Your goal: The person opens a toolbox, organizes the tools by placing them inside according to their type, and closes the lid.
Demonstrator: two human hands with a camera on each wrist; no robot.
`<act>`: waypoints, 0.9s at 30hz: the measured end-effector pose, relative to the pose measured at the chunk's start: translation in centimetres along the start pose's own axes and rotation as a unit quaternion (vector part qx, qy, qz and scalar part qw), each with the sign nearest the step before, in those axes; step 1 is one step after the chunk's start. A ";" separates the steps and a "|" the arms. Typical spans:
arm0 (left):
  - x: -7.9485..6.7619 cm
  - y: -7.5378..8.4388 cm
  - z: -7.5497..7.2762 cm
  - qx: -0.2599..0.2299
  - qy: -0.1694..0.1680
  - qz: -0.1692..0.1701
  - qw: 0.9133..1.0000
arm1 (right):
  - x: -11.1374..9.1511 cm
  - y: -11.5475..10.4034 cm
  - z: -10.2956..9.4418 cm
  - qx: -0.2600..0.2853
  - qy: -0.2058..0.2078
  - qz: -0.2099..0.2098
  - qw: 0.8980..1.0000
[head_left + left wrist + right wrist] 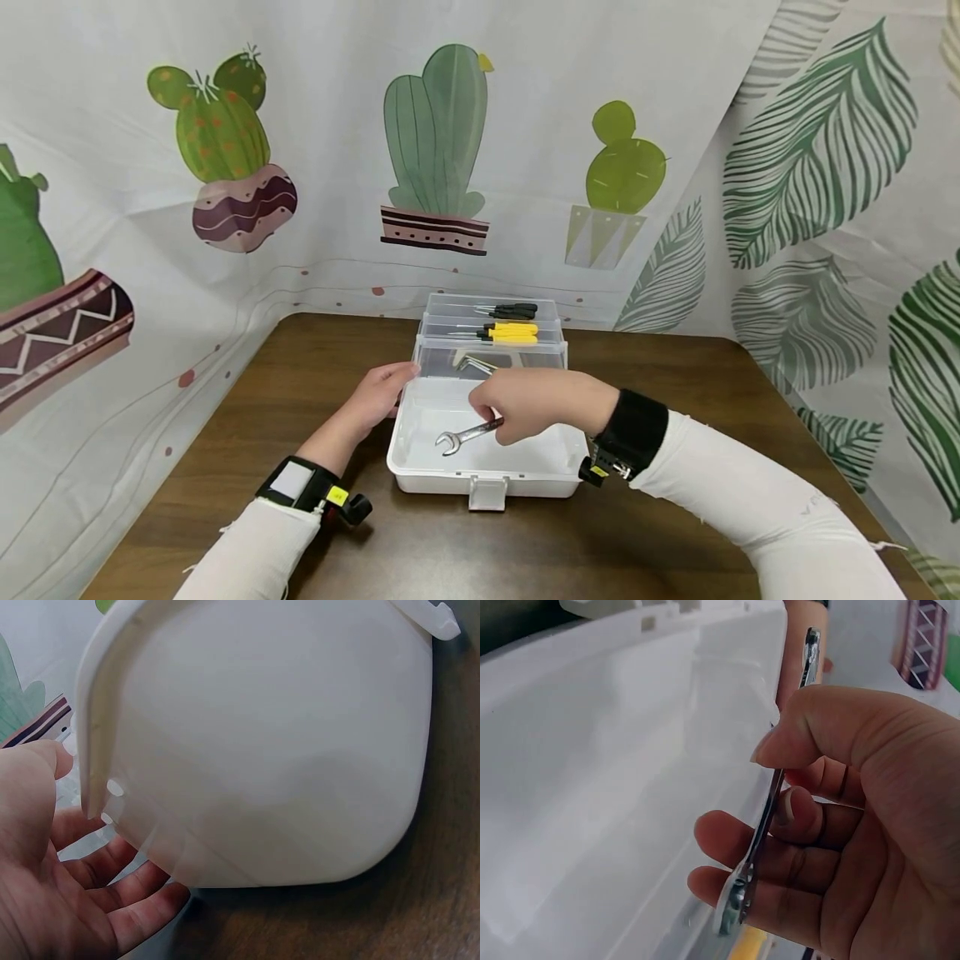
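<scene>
A steel open-ended wrench (468, 435) is held by my right hand (525, 404), over the inside of an open white toolbox (435, 479). In the right wrist view, thumb and fingers pinch the wrench (769, 799) at its shaft, with both ends sticking out. My left hand (382, 390) holds the toolbox at its rear left corner. The left wrist view shows the thumb by the rim and the curled fingers (142, 911) against the corner of the box's side wall (285, 765).
Clear stepped trays (555, 354) rise behind the box. They carry black-handled screwdrivers (513, 311), yellow-handled screwdrivers (513, 332) and L-shaped hex keys (476, 365). A latch (487, 493) hangs at the box's front. A brown wooden table (652, 542) lies under everything, with a printed curtain (330, 167) behind.
</scene>
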State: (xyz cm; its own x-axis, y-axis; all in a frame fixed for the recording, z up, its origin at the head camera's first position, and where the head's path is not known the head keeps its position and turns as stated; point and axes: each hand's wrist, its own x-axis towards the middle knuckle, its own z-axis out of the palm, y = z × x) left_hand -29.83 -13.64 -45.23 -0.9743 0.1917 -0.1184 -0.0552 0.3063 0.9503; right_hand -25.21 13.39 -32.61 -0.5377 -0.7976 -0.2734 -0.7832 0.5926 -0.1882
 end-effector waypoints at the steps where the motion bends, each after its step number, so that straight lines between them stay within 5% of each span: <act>1: 0.0 -0.2 0.0 -0.001 0.001 0.002 1.000 | 0.3 -0.2 0.1 -0.002 -0.006 -0.004 1.000; 16: 0.1 -0.7 0.1 -0.012 0.002 0.008 1.000 | 2.7 -1.7 1.0 -0.064 -0.066 -0.002 0.996; 27: 0.1 -0.7 0.0 -0.014 0.008 0.007 1.000 | 3.6 -3.2 1.5 -0.156 -0.106 0.031 0.982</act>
State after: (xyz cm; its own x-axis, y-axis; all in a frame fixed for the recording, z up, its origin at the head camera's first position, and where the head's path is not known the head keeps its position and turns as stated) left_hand -29.86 -13.82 -45.88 -0.9782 0.1815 -0.1011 -0.0476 0.2780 0.9594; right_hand -24.19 8.83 -34.40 -0.5365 -0.6996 -0.4720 -0.8259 0.5501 0.1235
